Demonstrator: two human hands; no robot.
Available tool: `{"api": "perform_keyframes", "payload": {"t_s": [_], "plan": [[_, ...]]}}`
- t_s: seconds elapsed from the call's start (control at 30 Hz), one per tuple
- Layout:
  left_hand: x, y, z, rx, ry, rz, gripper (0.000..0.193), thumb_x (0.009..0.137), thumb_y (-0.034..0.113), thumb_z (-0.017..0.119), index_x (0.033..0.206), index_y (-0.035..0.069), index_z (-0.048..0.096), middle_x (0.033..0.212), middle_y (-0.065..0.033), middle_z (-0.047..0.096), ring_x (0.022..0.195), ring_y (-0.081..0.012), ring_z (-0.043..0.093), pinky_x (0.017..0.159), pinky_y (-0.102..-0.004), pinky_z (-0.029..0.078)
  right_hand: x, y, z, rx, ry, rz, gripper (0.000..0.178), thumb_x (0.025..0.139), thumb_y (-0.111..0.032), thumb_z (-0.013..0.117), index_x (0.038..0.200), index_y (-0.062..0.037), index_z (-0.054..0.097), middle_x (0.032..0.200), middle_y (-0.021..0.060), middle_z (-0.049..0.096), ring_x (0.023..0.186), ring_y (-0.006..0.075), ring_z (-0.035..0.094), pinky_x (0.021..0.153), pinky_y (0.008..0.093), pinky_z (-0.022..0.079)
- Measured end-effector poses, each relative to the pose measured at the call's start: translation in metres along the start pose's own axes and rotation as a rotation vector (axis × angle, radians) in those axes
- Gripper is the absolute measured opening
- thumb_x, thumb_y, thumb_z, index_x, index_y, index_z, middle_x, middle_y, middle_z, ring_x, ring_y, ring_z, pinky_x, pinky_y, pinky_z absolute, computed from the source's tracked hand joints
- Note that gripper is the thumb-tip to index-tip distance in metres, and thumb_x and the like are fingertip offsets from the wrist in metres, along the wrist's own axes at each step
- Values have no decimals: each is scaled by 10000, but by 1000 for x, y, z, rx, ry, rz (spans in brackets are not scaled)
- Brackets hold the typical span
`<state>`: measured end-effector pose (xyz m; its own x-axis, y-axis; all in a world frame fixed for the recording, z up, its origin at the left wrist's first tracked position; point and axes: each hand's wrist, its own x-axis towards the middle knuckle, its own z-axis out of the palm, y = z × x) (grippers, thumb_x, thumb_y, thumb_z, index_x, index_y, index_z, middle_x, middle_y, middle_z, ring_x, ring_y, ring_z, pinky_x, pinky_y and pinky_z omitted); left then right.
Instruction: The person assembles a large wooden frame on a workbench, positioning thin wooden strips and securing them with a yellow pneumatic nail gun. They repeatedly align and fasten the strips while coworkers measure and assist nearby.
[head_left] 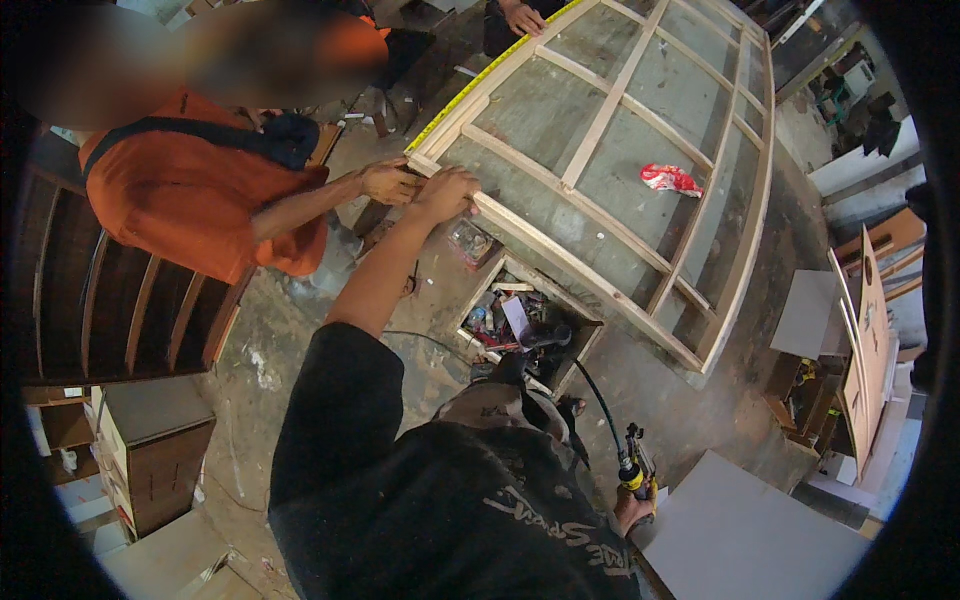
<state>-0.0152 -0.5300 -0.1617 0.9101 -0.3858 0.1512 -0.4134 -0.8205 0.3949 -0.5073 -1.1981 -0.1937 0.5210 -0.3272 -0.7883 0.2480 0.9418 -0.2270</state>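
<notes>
My left hand (pixel 447 195) is closed over the near left corner of a large pale wooden frame (pixel 565 262), a grid of slats raised off the floor. Right beside it, a co-worker's hand (pixel 390 183) touches the same corner. A yellow measuring tape (pixel 468 100) runs along the frame's left rail, and another person's hand (pixel 522 17) is at its far end. Low at my right side, my right hand (pixel 632 508) grips a black and yellow nail gun (pixel 632 474) with a dark air hose (pixel 597 393) leading from it. My fingers there are partly hidden.
Between me and the frame stands a wooden box (pixel 590 343) of tools and loose parts. A red and white wrapper (pixel 671 180) lies within the grid. Grey panels (pixel 750 530) lie at lower right, boards (pixel 868 350) lean at right, and a cabinet (pixel 165 450) stands at left.
</notes>
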Motion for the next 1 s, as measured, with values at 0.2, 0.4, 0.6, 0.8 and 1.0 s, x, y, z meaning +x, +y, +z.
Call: {"api": "perform_keyframes", "payload": {"t_s": [0.2, 0.4, 0.6, 0.8, 1.0], "plan": [[-4, 4, 1, 15, 36, -31, 258, 742, 260, 754, 912, 89, 664, 997, -77, 645, 1102, -288, 578, 955, -438, 451, -23, 44, -3, -908, -76, -950, 66, 863, -94, 657, 926, -73, 660, 835, -17, 647, 749, 107, 587, 711, 261, 496], [-9, 5, 2, 98, 70, 14, 221, 751, 214, 729, 915, 83, 661, 975, -93, 639, 1065, -297, 579, 954, -434, 440, -15, 33, 15, -102, 77, -329, 117, 852, -68, 647, 968, -52, 658, 875, 19, 651, 796, 124, 599, 728, 266, 501], [-10, -5, 10, -77, 169, 93, 228, 758, 178, 702, 961, 84, 661, 1020, -108, 643, 1033, -318, 599, 954, -431, 451, -39, 29, -11, -891, -127, -621, 246, 848, -113, 695, 1073, -32, 637, 959, 51, 656, 847, 160, 604, 743, 302, 507], [-20, -25, 1, 161, -51, -65, 174, 837, 114, 551, 971, 65, 651, 1116, -122, 627, 1171, -313, 567, 974, -436, 478, -6, 92, 42, -850, 2, -525, 254, 853, -114, 661, 1088, -22, 629, 999, 79, 648, 893, 195, 601, 786, 342, 503], [-20, -39, 2, 327, 70, 84, 261, 813, 133, 590, 1073, 111, 606, 1200, -70, 603, 1235, -271, 532, 1064, -389, 413, 15, 140, 90, -841, 13, -454, 265, 859, -115, 628, 1104, -12, 621, 1038, 107, 641, 939, 231, 598, 829, 383, 499]]}}
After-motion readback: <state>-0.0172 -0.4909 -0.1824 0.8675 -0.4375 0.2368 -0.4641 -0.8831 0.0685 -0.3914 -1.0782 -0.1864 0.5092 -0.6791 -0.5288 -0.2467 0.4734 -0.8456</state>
